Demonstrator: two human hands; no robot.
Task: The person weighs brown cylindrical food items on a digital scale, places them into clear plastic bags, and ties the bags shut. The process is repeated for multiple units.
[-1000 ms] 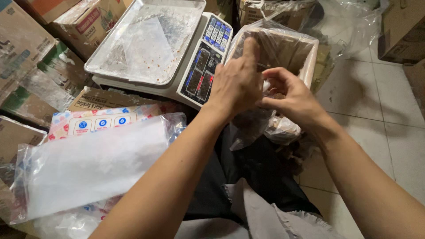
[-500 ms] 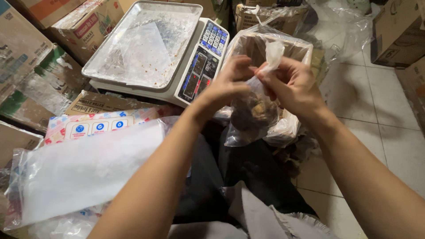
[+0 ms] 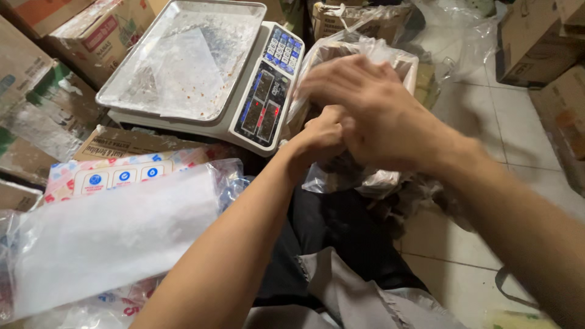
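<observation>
A: Report hand status

B: The left hand (image 3: 323, 135) is closed in a fist on the upper part of the small clear plastic bag (image 3: 341, 173). The right hand (image 3: 372, 116) lies over and across the left, fingers curled toward the same spot; motion blur hides its fingertips, so whether it grips the bag or only covers it cannot be told

A: Location of the bag?

B: It hangs below both hands, in front of the person's lap, just beside the front corner of the electronic scale (image 3: 262, 97) and in front of the plastic-lined box (image 3: 399, 61)

A: Orientation and long axis?

B: The long axis runs roughly vertical. The gathered end points up into the fist; the filled bottom points down, bulging with dark contents that cannot be identified

A: Reason for this hold?

B: Judgement only: gripping at the top lets the contents settle by weight and keeps the opening gathered. Holding it close to the scale and box keeps it within reach of both

A: Other items?

B: A metal weighing tray (image 3: 183, 55) with a plastic sheet sits on the scale. A stack of clear bags (image 3: 116, 237) lies at the left
</observation>
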